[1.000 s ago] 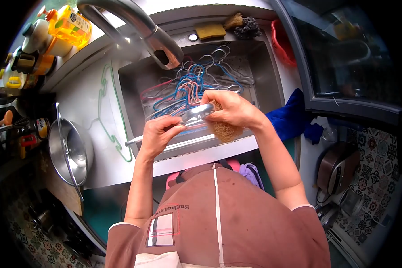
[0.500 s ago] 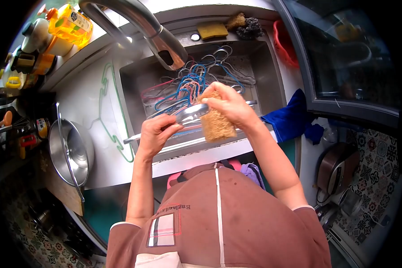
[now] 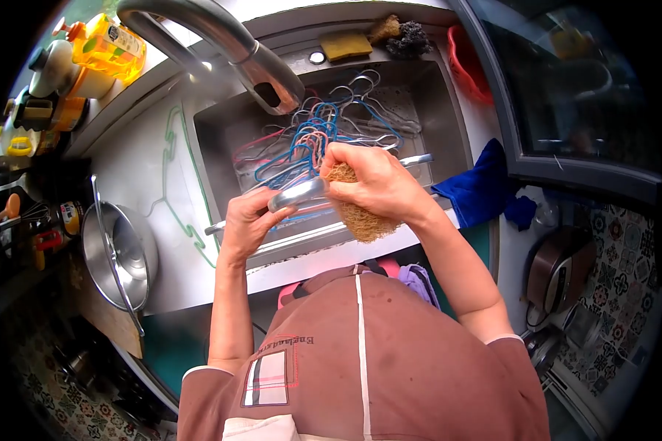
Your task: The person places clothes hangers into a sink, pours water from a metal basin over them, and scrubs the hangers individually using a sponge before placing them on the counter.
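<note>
Head view: pinches one end of a shiny metal piece (image 3: 299,194) between thumb and fingers of the left hand (image 3: 250,220), above the near side of the sink (image 3: 445,110); closes the right hand (image 3: 375,180) around a brown scrubber (image 3: 364,220), hiding part of it. Covers the nearer hangers (image 3: 320,128) piled in the sink with both hands. Leaves the tap (image 3: 272,81) overhanging the sink's left side. Shows, leftward, a green hanger (image 3: 164,192) flat on the counter (image 3: 132,162) near a steel bowl (image 3: 143,250); behind the sink, a yellow sponge (image 3: 346,45); rightward, a red basin (image 3: 467,70) and, near the right forearm, a crumpled blue cloth (image 3: 478,191).
</note>
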`<state>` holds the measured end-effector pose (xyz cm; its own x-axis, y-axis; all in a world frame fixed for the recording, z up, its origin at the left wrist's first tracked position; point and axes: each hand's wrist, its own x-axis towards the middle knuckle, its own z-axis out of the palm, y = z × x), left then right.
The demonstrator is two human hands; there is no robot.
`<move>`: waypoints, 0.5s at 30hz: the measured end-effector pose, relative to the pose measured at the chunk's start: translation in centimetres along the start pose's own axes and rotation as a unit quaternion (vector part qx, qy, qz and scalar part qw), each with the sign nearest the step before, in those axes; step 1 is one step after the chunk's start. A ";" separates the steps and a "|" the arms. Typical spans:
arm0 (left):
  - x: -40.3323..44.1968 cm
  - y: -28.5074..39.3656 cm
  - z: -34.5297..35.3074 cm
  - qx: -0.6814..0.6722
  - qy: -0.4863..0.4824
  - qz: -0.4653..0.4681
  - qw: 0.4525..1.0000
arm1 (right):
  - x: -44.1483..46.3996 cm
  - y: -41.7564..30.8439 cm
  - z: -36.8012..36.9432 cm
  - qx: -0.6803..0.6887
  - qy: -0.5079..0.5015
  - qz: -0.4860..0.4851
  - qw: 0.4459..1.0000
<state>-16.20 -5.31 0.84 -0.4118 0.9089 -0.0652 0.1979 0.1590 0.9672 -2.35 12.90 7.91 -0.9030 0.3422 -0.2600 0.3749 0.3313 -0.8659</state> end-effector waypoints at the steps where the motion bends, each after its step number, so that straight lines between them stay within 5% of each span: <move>1: 0.0 0.0 0.2 -0.012 0.013 -0.007 1.000 | 0.1 0.1 0.2 -0.007 0.005 -0.004 1.000; 8: -1.3 -1.4 1.0 -0.063 0.052 -0.014 0.997 | 1.0 1.0 2.2 0.000 0.085 0.012 0.996; 15: -2.7 -2.4 -0.2 -0.121 0.052 -0.033 0.991 | 0.0 1.3 0.7 0.478 0.031 0.071 0.875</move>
<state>-15.72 -8.20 -1.23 -0.5082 0.8533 -0.1168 -0.0458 0.1086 0.9930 -2.06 12.69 6.44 -0.8379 0.3765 -0.3952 0.1088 -0.5943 -0.7969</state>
